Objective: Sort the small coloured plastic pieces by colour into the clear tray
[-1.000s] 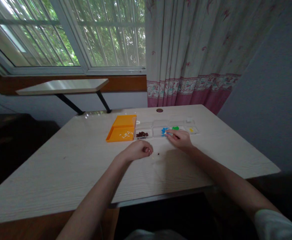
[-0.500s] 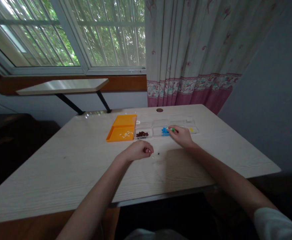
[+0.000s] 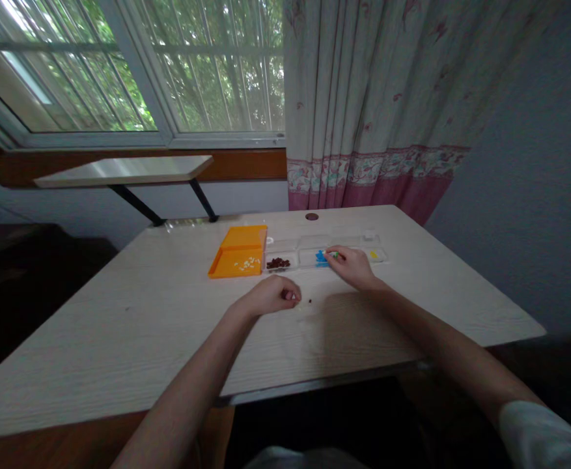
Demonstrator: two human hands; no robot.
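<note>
My left hand rests on the table with its fingers curled into a pinch; whatever lies between the fingertips is too small to name. A tiny dark brown piece lies just right of those fingertips. My right hand reaches over a clear compartment box, thumb and finger pinched beside small blue pieces. A bit of green shows at its fingers, and what they grip is unclear. Dark brown pieces fill another clear compartment, and yellow pieces sit in the rightmost one.
An orange case lies open on the left, with several small white pieces inside. A raised shelf on black legs stands at the table's back left. Behind are a barred window and a curtain.
My right hand has shifted very slightly left and its fingertips have closed in by the blue pieces; the pale tip at its fingers is less visible. My left hand stays in place.
</note>
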